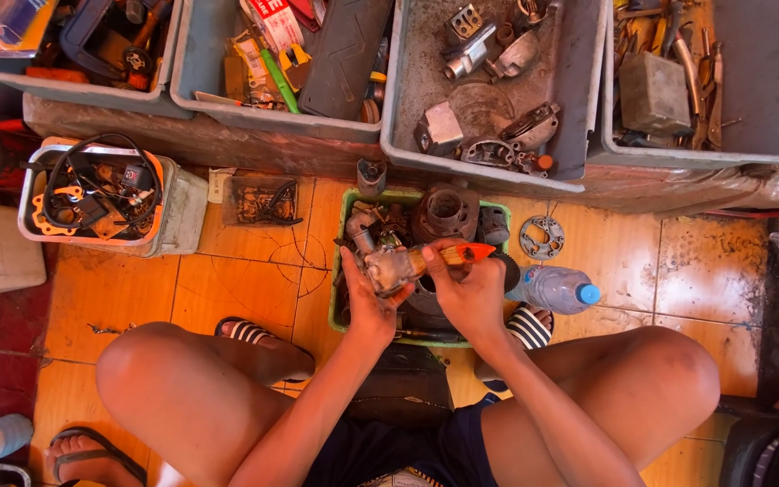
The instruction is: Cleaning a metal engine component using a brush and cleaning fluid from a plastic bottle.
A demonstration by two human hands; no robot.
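1. Fingers of my left hand (364,293) wrap shut around a grimy metal engine part (388,268), held up just above the green tray (339,271).
2. My right hand (469,293) pinches a brush (448,256) closed between thumb and fingers, its orange handle pointing away to the right, its bristle end touching the part.
3. Below both hands, in the tray, lie a cylinder (444,213) and other dark pieces, still oily by the look of them.
4. How far along: I judge the cleaning mid-way at most. The part in my grip shows some bare metal but still looks dirty, and the pieces in the tray appear untouched.
5. Just right of my right hand, a water bottle (554,289) lies on the orange tiles; beyond it, a round plate (542,238).
6. Past my fingers, grey bins (389,108) hold spare parts and tools.
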